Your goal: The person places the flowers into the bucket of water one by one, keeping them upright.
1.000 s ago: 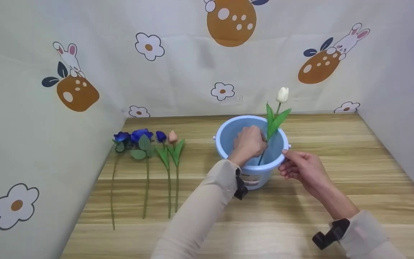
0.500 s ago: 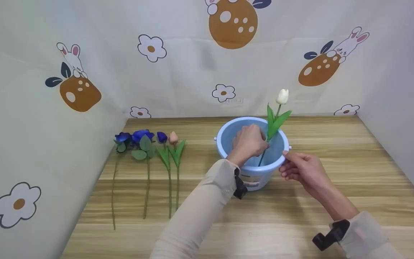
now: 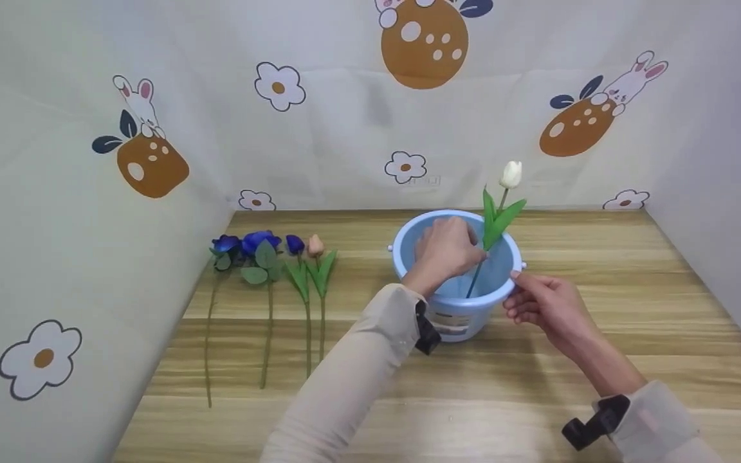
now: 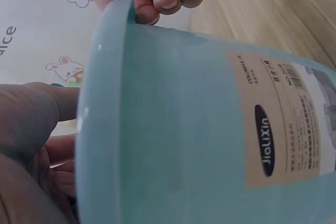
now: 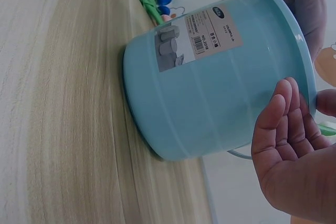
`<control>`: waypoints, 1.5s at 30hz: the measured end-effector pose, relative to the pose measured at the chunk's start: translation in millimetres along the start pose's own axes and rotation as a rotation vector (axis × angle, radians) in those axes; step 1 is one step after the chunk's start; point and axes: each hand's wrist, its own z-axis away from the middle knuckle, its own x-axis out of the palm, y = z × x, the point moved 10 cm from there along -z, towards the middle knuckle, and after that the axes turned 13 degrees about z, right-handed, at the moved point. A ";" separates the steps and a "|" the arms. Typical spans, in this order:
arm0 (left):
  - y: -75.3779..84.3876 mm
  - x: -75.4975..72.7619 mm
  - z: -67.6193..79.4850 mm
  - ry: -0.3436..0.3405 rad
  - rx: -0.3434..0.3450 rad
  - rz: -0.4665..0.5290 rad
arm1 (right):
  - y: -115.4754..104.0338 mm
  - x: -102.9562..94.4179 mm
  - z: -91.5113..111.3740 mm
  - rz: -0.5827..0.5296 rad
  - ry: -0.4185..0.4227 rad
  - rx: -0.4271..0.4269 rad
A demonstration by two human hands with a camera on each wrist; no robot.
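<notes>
A light blue plastic bucket (image 3: pixel 460 315) stands upright on the wooden table, label facing me. My left hand (image 3: pixel 451 247) reaches over the near rim into it, thumb and finger at the stem of a white tulip (image 3: pixel 511 175). The tulip's lower stem is inside the bucket, and its bloom and green leaves rise past the far right rim. My right hand (image 3: pixel 547 302) pinches the bucket's right rim, thumb on top and fingers curled below. In the right wrist view, those fingers (image 5: pixel 283 114) bend beside the outer wall. The bucket's rim partly hides my left hand in the left wrist view.
To the left, two blue roses (image 3: pixel 260 244) with long stems lie on the table (image 3: pixel 473 418). A dark blue tulip (image 3: pixel 294 244) and a peach tulip (image 3: pixel 316 245) lie beside them. Patterned cloth walls (image 3: pixel 345 116) border the table at the back and sides.
My left hand has lifted slightly, its thumb extending further across the tulip stem. The bucket and right hand hold their places; the whole view has shifted a little.
</notes>
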 end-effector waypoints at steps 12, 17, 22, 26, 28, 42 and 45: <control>-1.2 -24.7 14.0 0.036 0.040 -0.015 | 0.1 -0.1 0.2 0.028 0.001 0.002; -4.9 -40.8 18.1 0.082 0.057 -0.020 | -1.6 0.1 0.3 0.015 0.000 0.003; -10.9 -55.9 19.9 0.110 0.063 0.022 | -1.6 -1.6 0.4 0.024 0.004 0.006; -17.7 -66.4 21.8 0.114 0.046 0.063 | -1.8 -0.8 0.6 0.023 -0.008 0.005; -21.0 -71.8 22.9 0.121 0.041 0.075 | -1.9 -0.2 0.8 0.017 -0.011 0.005; -51.4 -105.4 28.4 0.168 -0.013 0.114 | -0.4 -0.2 1.0 0.014 -0.017 0.004; -62.5 -113.9 30.7 0.194 -0.034 0.111 | -1.5 0.9 0.4 0.000 -0.016 -0.007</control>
